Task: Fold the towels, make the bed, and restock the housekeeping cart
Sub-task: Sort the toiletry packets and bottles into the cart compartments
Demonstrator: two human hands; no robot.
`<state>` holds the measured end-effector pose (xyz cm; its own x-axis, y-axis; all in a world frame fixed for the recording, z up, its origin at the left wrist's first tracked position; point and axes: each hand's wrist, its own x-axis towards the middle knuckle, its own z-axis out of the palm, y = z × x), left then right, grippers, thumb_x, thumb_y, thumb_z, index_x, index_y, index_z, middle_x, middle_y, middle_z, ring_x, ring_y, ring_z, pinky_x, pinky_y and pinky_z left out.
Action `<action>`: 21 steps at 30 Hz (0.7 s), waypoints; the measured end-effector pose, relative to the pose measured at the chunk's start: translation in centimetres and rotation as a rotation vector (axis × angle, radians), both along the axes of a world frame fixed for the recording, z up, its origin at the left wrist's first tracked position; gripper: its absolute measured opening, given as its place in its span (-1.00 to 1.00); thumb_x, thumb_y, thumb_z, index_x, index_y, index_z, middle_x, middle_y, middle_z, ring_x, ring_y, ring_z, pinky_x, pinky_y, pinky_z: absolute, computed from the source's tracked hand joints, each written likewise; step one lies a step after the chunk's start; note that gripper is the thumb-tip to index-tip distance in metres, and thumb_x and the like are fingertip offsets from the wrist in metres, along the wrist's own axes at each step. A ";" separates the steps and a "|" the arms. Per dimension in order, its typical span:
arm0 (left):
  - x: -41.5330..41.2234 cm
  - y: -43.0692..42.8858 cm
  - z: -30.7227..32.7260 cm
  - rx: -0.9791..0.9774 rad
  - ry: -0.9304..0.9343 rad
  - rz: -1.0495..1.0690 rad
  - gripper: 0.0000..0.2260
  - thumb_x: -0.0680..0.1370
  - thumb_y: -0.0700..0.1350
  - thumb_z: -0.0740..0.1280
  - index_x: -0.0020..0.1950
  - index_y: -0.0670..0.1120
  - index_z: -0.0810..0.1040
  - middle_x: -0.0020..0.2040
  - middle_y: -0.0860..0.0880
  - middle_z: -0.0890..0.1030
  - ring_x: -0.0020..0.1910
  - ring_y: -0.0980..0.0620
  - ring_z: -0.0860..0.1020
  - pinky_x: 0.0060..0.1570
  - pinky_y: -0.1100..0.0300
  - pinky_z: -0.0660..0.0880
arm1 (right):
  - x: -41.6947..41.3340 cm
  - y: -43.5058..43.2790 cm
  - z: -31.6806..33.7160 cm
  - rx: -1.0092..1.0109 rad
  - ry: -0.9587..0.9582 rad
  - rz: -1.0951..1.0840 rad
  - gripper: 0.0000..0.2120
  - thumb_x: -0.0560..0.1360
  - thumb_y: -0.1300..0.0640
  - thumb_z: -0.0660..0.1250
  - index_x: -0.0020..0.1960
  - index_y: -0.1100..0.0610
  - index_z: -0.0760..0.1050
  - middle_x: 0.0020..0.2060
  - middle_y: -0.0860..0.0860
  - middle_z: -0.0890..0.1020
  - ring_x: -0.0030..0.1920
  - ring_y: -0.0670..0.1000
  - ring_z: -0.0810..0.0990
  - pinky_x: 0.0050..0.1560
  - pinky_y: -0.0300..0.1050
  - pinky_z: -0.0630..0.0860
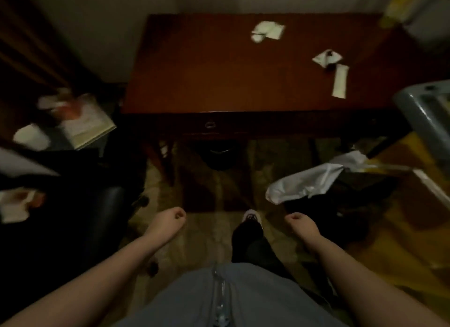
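Observation:
My left hand (171, 220) and my right hand (300, 223) hang in front of me above the floor, both curled into fists and holding nothing. On the dark wooden desk (207, 83) ahead lie small white packets: a crumpled one (266, 32) near the back, a torn one (326, 58) and a long flat sachet (339, 80) towards the right. The grey metal frame of a cart (418, 107) juts in at the right edge. A crumpled white cloth or bag (304, 185) lies on the floor at the right of the desk. No towel or bed is in view.
A dark bin (219, 156) stands under the desk. At the left are a black chair (97, 205), a white cup (31, 136) and a low stand with papers (85, 122). A yellowish bottle (399, 5) shows blurred at the top right. My foot (252, 217) is between my hands.

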<state>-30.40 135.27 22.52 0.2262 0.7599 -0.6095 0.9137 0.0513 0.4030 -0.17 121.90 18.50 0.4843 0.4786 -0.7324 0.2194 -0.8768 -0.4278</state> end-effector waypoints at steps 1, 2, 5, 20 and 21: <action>2.1 1.6 -0.7 -0.006 -0.003 -0.056 -0.89 0.59 -0.12 0.22 -0.01 0.01 0.54 -0.09 0.00 0.58 -0.04 -0.01 0.56 -0.18 0.19 0.41 | 1.2 0.0 -0.7 0.001 0.011 -0.046 -0.77 0.56 0.18 0.22 0.02 0.30 0.58 -0.07 0.21 0.62 -0.02 0.14 0.58 -0.11 -0.12 0.39; 4.3 3.0 -1.1 -0.011 -0.005 -0.103 -0.89 0.59 -0.12 0.22 -0.02 0.02 0.53 -0.09 -0.01 0.58 -0.03 -0.02 0.57 -0.16 0.19 0.42 | 2.3 0.5 -1.1 0.004 0.026 -0.076 -0.77 0.56 0.20 0.21 0.00 0.34 0.57 -0.10 0.24 0.61 -0.04 0.17 0.58 -0.13 -0.12 0.37; 10.2 6.8 -1.8 -0.022 -0.010 -0.111 -0.89 0.59 -0.10 0.21 -0.02 0.04 0.52 -0.06 0.00 0.58 -0.05 0.00 0.55 -0.14 0.19 0.43 | 5.4 4.6 -1.5 0.026 0.051 -0.041 -0.77 0.58 0.20 0.17 -0.14 0.28 0.53 -0.27 0.16 0.49 -0.26 0.04 0.46 -0.23 -0.15 0.29; 21.7 22.8 -0.8 -0.008 -0.059 0.208 -0.86 0.61 -0.10 0.21 -0.02 -0.03 0.56 -0.19 -0.05 0.61 -0.28 -0.08 0.57 -0.32 0.16 0.41 | 19.4 31.5 5.9 0.333 -0.062 0.272 -0.76 0.56 0.15 0.18 0.19 0.06 0.49 -0.19 -0.03 0.56 -0.32 -0.09 0.45 -0.36 -0.25 0.33; 23.3 24.3 -0.4 0.012 -0.079 0.180 -0.86 0.60 -0.10 0.21 -0.05 -0.03 0.56 -0.19 -0.06 0.62 -0.31 -0.06 0.55 -0.34 0.16 0.40 | 20.5 32.3 5.7 0.315 -0.126 0.278 -0.74 0.56 0.14 0.18 0.23 0.05 0.46 -0.09 -0.02 0.58 -0.22 -0.07 0.50 -0.26 -0.22 0.41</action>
